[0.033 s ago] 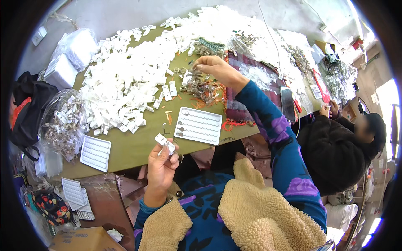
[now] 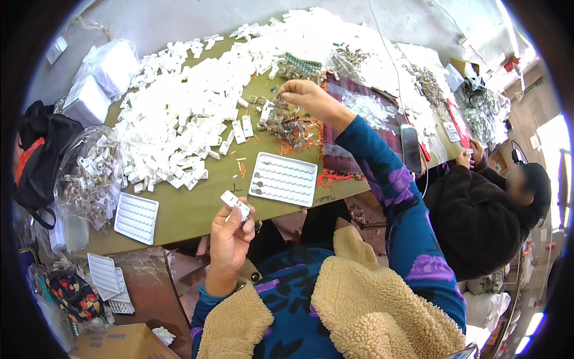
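Note:
My left hand is raised in front of the table's near edge, its thumb and fingers closed on small white plastic tags. Over the far side of a heap of ring-like metal pieces, my right hand reaches out with its fingertips pinched together. Whatever sits between those fingertips is too small to make out. Between the two hands lies a white tray with rows of round hollows; a few dark round pieces rest at its left side.
A great heap of white tags covers the table's left and back. A second white tray and a clear bag of pieces lie at left. A phone rests on purple cloth. A co-worker sits at right.

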Demonstrator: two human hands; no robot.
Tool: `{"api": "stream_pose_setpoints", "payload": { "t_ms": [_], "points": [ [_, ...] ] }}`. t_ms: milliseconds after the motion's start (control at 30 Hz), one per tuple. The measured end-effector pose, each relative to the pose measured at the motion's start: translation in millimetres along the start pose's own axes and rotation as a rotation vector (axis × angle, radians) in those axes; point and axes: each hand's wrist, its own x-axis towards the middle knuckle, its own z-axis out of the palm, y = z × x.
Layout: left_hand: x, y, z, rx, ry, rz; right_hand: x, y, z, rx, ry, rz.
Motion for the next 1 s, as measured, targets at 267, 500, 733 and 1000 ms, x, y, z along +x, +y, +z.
{"api": "stream_pose_setpoints", "payload": {
  "t_ms": [267,500,733,1000],
  "points": [
    [1,2,4,-0.003,-0.003,-0.006,-7,23,6,0.197,0.002,0.052],
    [6,-1,14,0.097,0.017,0.058,-16,-4,8,0.079,-0.021,0.0],
    [6,-6,12,0.154,0.019,0.117,4,-23,-2,-0.244,0.14,-0.161],
    [6,-5,8,0.085,0.041,0.075,56,4,41,-0.741,0.076,0.022]
  ]
}}
